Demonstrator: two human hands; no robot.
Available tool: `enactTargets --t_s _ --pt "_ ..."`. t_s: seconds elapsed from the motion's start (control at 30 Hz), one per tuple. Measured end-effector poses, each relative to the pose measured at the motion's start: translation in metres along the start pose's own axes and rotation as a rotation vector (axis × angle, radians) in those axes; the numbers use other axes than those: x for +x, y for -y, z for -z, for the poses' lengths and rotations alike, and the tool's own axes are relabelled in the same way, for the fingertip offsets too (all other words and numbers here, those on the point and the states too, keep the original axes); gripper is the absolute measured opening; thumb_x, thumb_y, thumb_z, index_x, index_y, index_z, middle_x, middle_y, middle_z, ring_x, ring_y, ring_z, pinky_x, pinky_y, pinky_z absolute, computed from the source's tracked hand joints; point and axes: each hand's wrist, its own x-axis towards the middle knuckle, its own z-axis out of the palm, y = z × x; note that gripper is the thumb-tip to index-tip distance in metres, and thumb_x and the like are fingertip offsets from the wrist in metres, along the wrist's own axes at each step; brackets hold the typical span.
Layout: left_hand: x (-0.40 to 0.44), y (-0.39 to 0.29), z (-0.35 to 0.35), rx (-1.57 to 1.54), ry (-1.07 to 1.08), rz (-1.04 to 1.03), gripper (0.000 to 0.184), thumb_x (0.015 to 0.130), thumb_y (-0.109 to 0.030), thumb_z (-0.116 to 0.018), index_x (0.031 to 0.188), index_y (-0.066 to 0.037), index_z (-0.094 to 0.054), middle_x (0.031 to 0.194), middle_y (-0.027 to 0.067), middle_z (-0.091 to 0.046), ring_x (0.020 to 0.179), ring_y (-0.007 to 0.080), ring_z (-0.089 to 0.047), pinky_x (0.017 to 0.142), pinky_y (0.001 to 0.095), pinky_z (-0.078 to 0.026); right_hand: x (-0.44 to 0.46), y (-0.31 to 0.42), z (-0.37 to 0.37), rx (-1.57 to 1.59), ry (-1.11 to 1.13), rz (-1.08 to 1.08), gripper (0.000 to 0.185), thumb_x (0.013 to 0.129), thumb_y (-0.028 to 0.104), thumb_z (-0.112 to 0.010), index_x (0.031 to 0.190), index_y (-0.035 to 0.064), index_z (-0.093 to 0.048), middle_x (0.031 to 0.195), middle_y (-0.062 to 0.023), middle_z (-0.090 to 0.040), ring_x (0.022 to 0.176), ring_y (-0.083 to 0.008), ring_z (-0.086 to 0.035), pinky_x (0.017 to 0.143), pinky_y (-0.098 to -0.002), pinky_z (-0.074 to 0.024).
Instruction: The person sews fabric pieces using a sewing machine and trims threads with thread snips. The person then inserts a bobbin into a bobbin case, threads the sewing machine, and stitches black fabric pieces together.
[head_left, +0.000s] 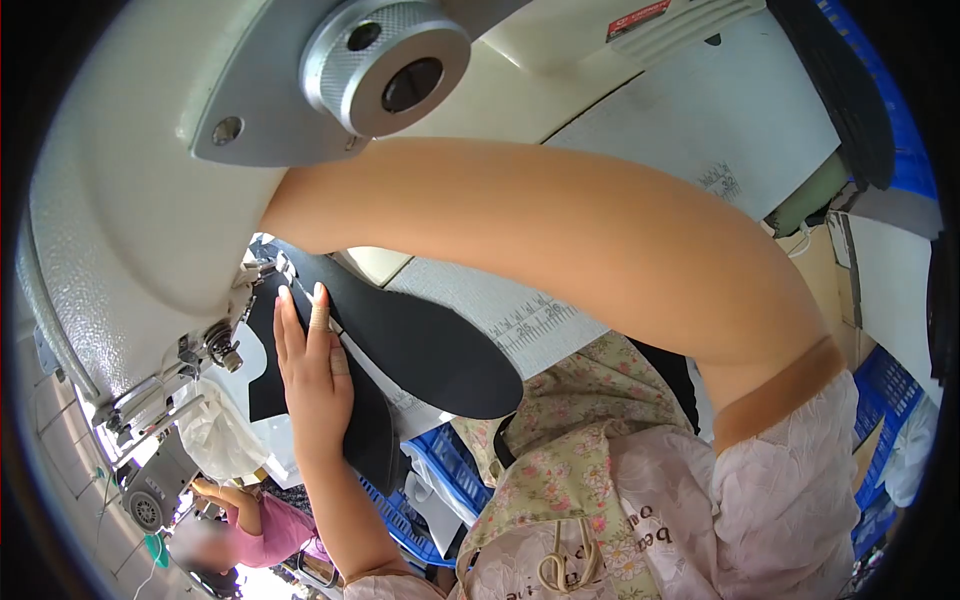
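My left hand lies palm down with its fingers stretched out on black pieces, close to the sewing machine's needle area. Tape or bandage is wrapped round parts of its fingers. To its right is a long, rounded black piece, and another black piece shows beneath and beside the hand. My right forearm reaches across the view from the right; its hand is hidden behind the machine head. What that hand holds or touches cannot be seen.
A large metal knob is at the top. The pale machine bed bears ruler marks. Blue baskets stand below it and at the right. More black pieces lie at the upper right. Another person in pink is at the lower left.
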Motion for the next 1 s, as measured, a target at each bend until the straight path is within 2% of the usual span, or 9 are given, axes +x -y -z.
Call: enactTargets --t_s 0.3,0.37,0.67,0.8,0.87,1.0 --pt "0.001 -0.002 0.002 -0.02 0.015 0.013 0.044 0.095 -0.007 -0.045 0.139 -0.01 -0.05 0.149 0.0255 -0.033 0.138 0.0434 -0.033 0.111 0.046 -0.03 -0.011 -0.004 -0.013 0.015 -0.02 -0.039 0.013 0.07 0.016 -0.068 0.083 0.0114 -0.07 0.075 -0.0053 -0.067 0.07 -0.0228 -0.067 0.057 -0.0402 -0.0517" --pt "0.001 -0.002 0.003 0.009 0.052 0.013 0.047 0.096 -0.003 -0.042 0.142 -0.007 -0.044 0.151 0.0261 -0.03 0.14 0.041 -0.03 0.114 0.0429 -0.025 -0.015 -0.007 -0.02 0.012 -0.029 -0.045 0.014 0.07 0.016 -0.068 0.083 0.0114 -0.07 0.075 -0.0053 -0.067 0.07 -0.0228 -0.067 0.057 -0.0401 -0.0517" --pt "0.001 -0.003 0.004 -0.006 0.057 0.014 0.049 0.094 0.0 -0.042 0.143 -0.007 -0.043 0.151 0.0258 -0.03 0.14 0.0408 -0.03 0.114 0.043 -0.025 -0.039 -0.015 -0.056 0.001 -0.056 -0.074 0.014 0.071 0.016 -0.068 0.083 0.0116 -0.07 0.075 -0.0052 -0.068 0.07 -0.0226 -0.067 0.057 -0.0399 -0.0517" --pt "0.002 -0.003 0.004 -0.004 0.058 0.008 0.049 0.095 -0.001 -0.042 0.143 -0.008 -0.043 0.151 0.0254 -0.03 0.14 0.0407 -0.03 0.114 0.043 -0.024 -0.042 -0.017 -0.06 -0.007 -0.066 -0.087 0.014 0.071 0.017 -0.068 0.084 0.0116 -0.07 0.076 -0.0052 -0.068 0.07 -0.0225 -0.067 0.057 -0.0398 -0.0517" --pt "0.002 -0.003 0.004 -0.029 0.039 0.015 0.046 0.094 -0.007 -0.044 0.14 -0.009 -0.048 0.15 0.0257 -0.031 0.138 0.0444 -0.031 0.112 0.0473 -0.029 -0.044 -0.017 -0.062 -0.011 -0.07 -0.094 0.014 0.071 0.017 -0.067 0.084 0.0117 -0.07 0.076 -0.0051 -0.068 0.07 -0.0225 -0.067 0.057 -0.0397 -0.0516" --pt "0.002 -0.003 0.004 -0.03 0.047 0.02 0.046 0.094 -0.007 -0.044 0.141 -0.009 -0.047 0.15 0.026 -0.031 0.138 0.0446 -0.031 0.112 0.0475 -0.028 -0.047 -0.018 -0.067 -0.016 -0.079 -0.105 0.014 0.071 0.017 -0.067 0.084 0.0117 -0.07 0.076 -0.0051 -0.068 0.07 -0.0224 -0.067 0.057 -0.0396 -0.0516"
